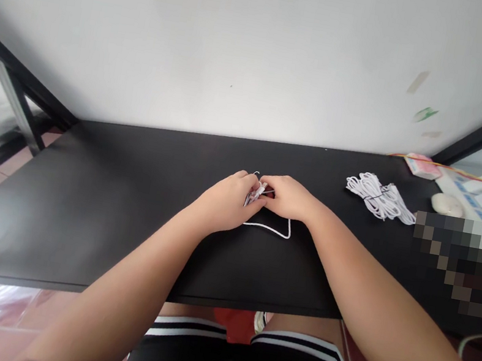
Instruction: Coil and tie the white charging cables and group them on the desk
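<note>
Both hands meet over the middle of a black table (pixel 126 197). Between them is a white cable (pixel 270 229) with a pale plug end showing at the fingers. My left hand (pixel 229 200) has its fingers closed around the cable from the left. From the right, my right hand (pixel 288 196) pinches the same cable near its plug. A loop of the cable hangs out below the hands and rests on the tabletop. Most of what lies inside the fingers is hidden.
Bundled white cables (pixel 376 195) lie to the right on the table. Beyond them are a white rounded object (pixel 447 205), a pink-and-white box (pixel 423 166) and a red-yellow wire. A white wall (pixel 245 50) stands behind, with black frame posts at both sides. The right edge is partly pixelated.
</note>
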The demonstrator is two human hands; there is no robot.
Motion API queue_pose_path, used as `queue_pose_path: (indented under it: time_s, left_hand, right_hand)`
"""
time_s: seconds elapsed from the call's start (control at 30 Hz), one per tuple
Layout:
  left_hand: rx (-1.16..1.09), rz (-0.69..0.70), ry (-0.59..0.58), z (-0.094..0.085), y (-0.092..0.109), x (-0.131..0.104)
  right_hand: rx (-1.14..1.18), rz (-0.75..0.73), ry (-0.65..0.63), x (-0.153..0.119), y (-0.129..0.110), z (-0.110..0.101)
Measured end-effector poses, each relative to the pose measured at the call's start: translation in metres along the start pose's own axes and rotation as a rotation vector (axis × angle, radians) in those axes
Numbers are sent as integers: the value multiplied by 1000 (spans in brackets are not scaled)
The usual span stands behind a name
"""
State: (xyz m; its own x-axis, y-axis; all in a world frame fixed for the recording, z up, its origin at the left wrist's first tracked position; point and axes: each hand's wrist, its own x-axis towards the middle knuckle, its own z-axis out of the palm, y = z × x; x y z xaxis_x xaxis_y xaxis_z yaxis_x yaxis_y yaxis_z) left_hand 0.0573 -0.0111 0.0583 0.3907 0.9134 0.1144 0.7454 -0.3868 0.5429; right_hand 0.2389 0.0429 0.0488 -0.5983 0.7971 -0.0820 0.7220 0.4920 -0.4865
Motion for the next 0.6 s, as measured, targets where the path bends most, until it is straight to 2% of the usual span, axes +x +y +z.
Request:
queue_pose_path:
  time_s: [0.6]
  left_hand:
    - [29,0,-4,0,1,-2]
  right_hand:
    - [0,-2,-19,0,0,0]
